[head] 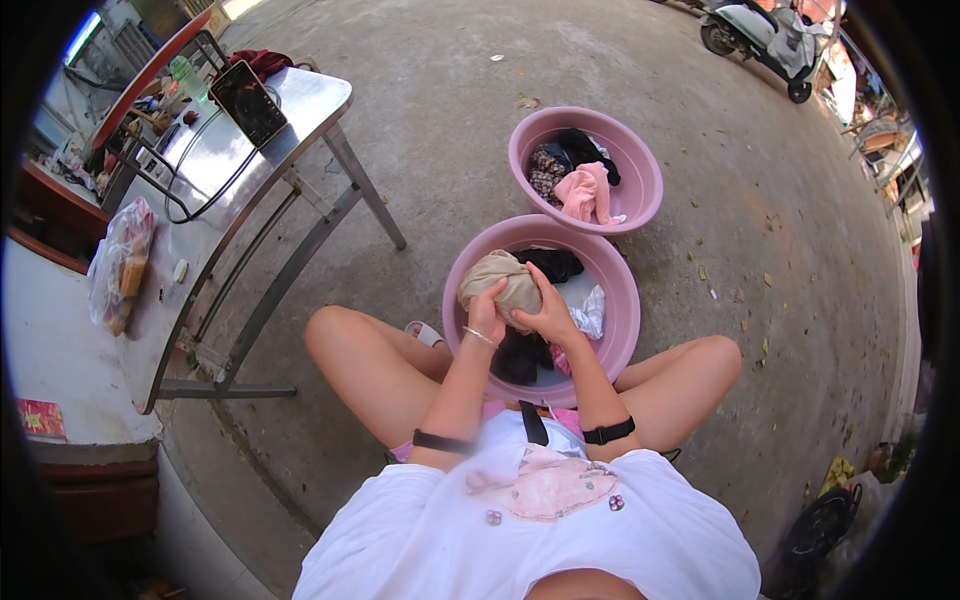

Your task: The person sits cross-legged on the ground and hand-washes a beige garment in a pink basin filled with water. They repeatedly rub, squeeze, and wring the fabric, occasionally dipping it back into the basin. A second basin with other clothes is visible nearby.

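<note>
My left hand [489, 311] and my right hand [547, 307] grip a bunched beige cloth [496, 281] between them. It is held over the near pink plastic basin [628, 300], which stands between my legs. Within that basin are a black garment [553, 262] at the far side, a white cloth [591, 311] at the right and a dark garment [517, 358] below my wrists. A bit of pink patterned cloth [559, 358] shows by my right forearm. Pale, cloudy liquid [574, 291] seems to lie among the clothes. My hands hide part of the beige cloth.
Just beyond stands a second pink basin [641, 191] holding a pink cloth [583, 191], a black garment [589, 154] and a patterned cloth [549, 174]. A metal-topped table [315, 94] at left carries a phone [249, 103] and a plastic bag [124, 262]. A scooter [765, 37] is parked far right.
</note>
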Motion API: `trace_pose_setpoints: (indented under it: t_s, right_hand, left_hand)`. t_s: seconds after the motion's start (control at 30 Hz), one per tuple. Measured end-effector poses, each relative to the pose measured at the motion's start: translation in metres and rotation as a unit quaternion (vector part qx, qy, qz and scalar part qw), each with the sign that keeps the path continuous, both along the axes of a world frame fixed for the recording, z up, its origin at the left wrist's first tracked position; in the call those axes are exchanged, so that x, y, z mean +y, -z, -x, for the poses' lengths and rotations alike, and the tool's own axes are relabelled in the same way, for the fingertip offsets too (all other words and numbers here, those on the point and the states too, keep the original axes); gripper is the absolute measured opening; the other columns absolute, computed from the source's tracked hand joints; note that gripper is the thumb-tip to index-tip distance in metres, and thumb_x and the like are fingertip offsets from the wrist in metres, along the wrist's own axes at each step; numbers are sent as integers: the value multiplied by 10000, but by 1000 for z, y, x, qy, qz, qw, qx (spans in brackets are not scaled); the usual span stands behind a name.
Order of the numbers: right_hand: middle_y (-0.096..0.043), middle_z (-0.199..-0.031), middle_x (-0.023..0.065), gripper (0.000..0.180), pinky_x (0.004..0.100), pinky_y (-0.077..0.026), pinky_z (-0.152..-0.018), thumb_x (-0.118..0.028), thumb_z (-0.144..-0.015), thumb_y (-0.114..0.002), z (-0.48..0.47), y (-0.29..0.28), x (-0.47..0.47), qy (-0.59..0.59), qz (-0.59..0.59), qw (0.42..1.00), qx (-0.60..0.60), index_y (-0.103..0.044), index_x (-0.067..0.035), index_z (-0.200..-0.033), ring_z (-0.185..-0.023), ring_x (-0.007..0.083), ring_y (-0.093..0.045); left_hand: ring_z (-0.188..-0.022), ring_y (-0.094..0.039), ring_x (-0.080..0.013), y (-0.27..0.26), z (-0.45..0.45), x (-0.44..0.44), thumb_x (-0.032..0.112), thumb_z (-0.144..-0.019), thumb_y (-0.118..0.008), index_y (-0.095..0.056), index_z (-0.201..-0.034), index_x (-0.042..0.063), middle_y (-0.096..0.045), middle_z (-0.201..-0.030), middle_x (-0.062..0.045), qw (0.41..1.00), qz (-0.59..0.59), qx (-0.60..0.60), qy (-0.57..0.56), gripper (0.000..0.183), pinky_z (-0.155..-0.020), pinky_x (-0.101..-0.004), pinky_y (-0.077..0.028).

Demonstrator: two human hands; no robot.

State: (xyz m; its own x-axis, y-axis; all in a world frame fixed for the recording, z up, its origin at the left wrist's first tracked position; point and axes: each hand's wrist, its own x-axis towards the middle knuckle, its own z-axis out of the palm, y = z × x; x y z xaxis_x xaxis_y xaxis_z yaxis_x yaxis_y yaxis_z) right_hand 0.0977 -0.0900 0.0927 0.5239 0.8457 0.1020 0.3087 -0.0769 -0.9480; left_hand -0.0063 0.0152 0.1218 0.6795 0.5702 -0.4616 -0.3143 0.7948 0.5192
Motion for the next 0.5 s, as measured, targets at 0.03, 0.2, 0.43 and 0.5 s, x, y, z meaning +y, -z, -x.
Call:
trace_pose_setpoints:
  t_s: [0.03, 0.2, 0.43, 0.5]
  right_hand:
    - [-459, -1378, 206, 899, 388, -347, -1072, -231, -630, -771, 2, -3, -1, 11, -2, 1000, 8, -377, -1, -1405, -1272, 346, -464]
    - [-550, -1209, 219, 765, 429, -457, -938, -170, -611, -759, 21, -19, 2, 72, 80, 989, -104, -466, 8, -1295, -1129, 412, -535]
    - [-619, -996, 119, 291, 453, -499, -772, -78, -644, -701, 16, -49, 0, 166, 134, 927, -308, -627, -16, -919, -979, 379, -593]
    - [-632, -978, 107, 176, 409, -503, -753, -64, -676, -662, 5, -58, -2, 198, 73, 939, -271, -621, -15, -841, -908, 349, -610]
  left_hand:
    - [-1014, -623, -207, 0, -1, 0, 102, -896, -580, -582, -1169, 9, -638, -1109, -77, 1000, -22, 6, -10, 289, -873, -338, -503]
    - [-965, -635, -193, 5, -11, -11, 101, -894, -600, -569, -1181, 3, -642, -1087, -79, 993, -113, 12, -26, 305, -847, -334, -508]
    - [-996, -616, -166, -11, -7, -8, 152, -860, -671, -581, -1167, 31, -635, -1092, -56, 997, -58, 44, -38, 342, -846, -301, -494]
    - [-1020, -605, -170, -14, -2, -1, 182, -828, -712, -560, -1199, 17, -626, -1111, -60, 988, -128, 64, 55, 434, -868, -298, -483]
